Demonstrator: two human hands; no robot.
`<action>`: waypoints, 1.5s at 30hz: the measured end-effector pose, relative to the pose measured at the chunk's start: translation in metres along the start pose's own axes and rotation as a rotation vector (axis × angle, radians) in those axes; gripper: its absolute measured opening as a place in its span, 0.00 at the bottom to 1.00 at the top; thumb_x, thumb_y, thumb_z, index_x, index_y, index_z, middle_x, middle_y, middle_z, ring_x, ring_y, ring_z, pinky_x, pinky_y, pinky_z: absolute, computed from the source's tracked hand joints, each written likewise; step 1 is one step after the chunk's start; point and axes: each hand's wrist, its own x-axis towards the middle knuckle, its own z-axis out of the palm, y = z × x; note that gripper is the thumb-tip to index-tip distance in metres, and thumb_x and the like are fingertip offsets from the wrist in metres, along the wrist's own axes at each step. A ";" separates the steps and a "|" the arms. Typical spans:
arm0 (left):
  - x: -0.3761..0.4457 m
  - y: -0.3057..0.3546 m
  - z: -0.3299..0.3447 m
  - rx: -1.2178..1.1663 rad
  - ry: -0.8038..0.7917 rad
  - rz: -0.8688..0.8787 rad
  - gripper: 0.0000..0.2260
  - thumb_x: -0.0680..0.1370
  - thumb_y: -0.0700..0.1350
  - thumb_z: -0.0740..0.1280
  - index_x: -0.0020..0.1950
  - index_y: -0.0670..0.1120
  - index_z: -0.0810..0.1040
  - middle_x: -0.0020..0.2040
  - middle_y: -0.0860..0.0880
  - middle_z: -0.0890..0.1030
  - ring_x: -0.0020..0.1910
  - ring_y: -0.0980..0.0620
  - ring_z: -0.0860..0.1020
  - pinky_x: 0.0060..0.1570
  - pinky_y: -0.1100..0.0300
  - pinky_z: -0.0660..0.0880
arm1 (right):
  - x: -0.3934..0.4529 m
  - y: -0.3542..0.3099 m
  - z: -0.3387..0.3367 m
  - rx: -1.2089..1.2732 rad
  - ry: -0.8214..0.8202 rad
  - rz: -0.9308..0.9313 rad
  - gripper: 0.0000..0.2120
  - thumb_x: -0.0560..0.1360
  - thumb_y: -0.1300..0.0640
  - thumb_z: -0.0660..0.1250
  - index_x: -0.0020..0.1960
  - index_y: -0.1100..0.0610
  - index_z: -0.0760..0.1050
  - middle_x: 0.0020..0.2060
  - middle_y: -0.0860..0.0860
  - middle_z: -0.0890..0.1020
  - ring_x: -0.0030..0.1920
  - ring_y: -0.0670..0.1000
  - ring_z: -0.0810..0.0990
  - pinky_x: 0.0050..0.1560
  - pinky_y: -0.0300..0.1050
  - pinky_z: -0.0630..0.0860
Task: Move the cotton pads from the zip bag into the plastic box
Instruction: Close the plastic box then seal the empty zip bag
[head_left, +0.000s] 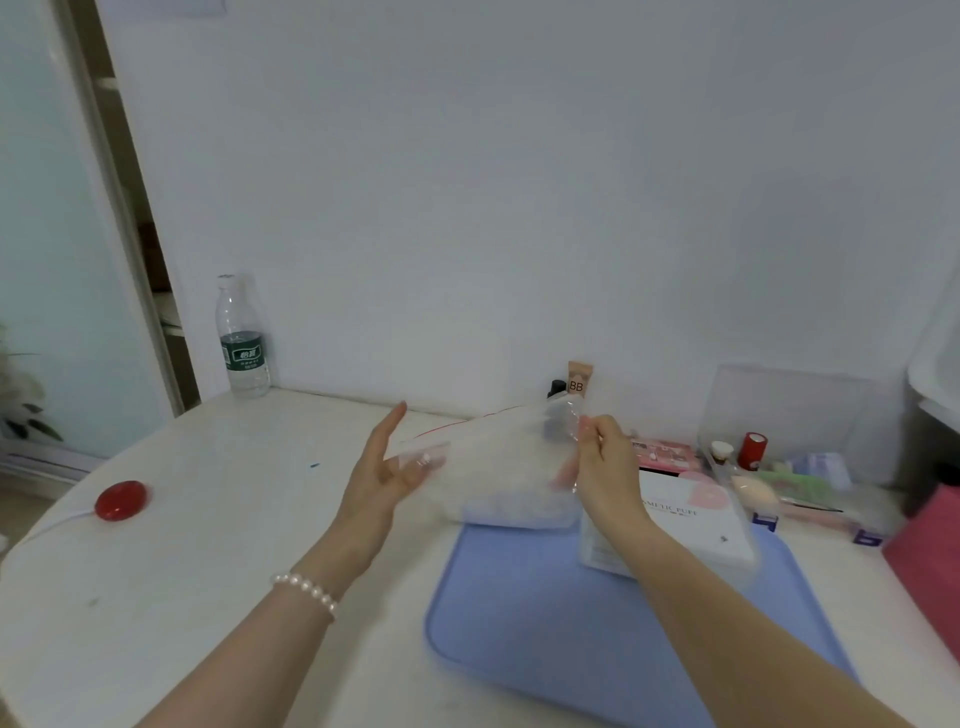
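Forearms reach in from the bottom edge, mine to steer, a pearl bracelet (306, 592) on the left wrist. Far left of the left grip (387, 467) a red round object (120, 500) lies on the white counter (208, 545), and a water bottle (242, 338) stands by the wall. I see the left grip pinching the zip bag (493, 467) at its left corner, index finger straight. The bag hangs between both grips above the blue mat (545, 623), cotton pads (514, 501) bunched low inside. My right grip (602, 467) pinches the bag's right edge, fingers curled. Just right of it sits the plastic box (691, 525), with a clear organiser (795, 410) beyond.
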 end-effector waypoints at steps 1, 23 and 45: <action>-0.005 -0.002 0.005 0.077 0.008 0.036 0.38 0.65 0.61 0.73 0.70 0.59 0.62 0.49 0.52 0.85 0.55 0.58 0.79 0.60 0.63 0.67 | -0.002 0.001 0.000 -0.009 -0.001 -0.001 0.15 0.82 0.55 0.51 0.37 0.55 0.63 0.18 0.48 0.76 0.27 0.44 0.71 0.33 0.39 0.66; -0.022 -0.042 0.006 0.444 -0.082 -0.447 0.33 0.73 0.32 0.62 0.76 0.45 0.55 0.67 0.40 0.72 0.32 0.54 0.75 0.24 0.66 0.70 | -0.031 0.023 0.006 -1.150 -0.139 -0.737 0.19 0.54 0.65 0.71 0.45 0.59 0.78 0.40 0.56 0.77 0.34 0.57 0.77 0.29 0.43 0.65; -0.004 -0.030 -0.001 1.124 -0.508 -0.006 0.30 0.70 0.32 0.57 0.70 0.51 0.69 0.74 0.54 0.64 0.73 0.55 0.61 0.70 0.66 0.56 | -0.057 0.016 0.023 -1.499 -0.777 -0.435 0.51 0.69 0.57 0.69 0.75 0.52 0.34 0.75 0.58 0.36 0.75 0.62 0.42 0.69 0.68 0.45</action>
